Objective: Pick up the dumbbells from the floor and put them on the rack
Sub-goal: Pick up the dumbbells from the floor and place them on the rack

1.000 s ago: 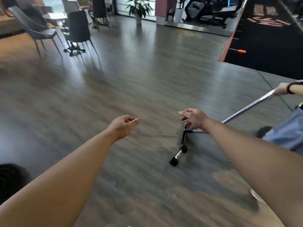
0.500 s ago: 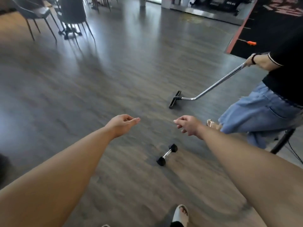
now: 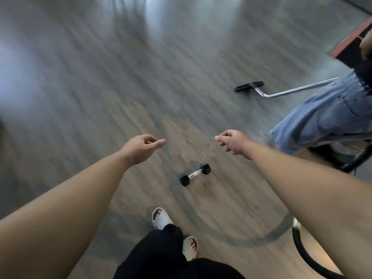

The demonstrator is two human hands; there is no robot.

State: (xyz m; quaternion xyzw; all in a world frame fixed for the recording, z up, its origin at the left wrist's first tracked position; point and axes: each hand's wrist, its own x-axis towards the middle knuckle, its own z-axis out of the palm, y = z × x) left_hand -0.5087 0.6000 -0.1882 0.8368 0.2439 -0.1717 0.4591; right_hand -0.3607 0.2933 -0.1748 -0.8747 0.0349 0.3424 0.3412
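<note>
One dumbbell (image 3: 195, 174) lies on the wood floor (image 3: 100, 87) between the two arms, with bare floor all around it. The left hand (image 3: 141, 147) and right hand (image 3: 233, 142) hang above it, fingers loosely curled, holding nothing. One vacuum head (image 3: 249, 86) sits well apart, beside one other person's jeans (image 3: 330, 113).

Glossy wood-grain floor (image 3: 100, 87), dumbbell (image 3: 195, 174) with matt black heads and shiny metal handle, faded denim shorts (image 3: 330, 115)

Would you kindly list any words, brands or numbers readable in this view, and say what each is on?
None can be read.
A small dark mark on the white slide sandal is too blurred to make out.
The dumbbell heads show no legible number.
</note>
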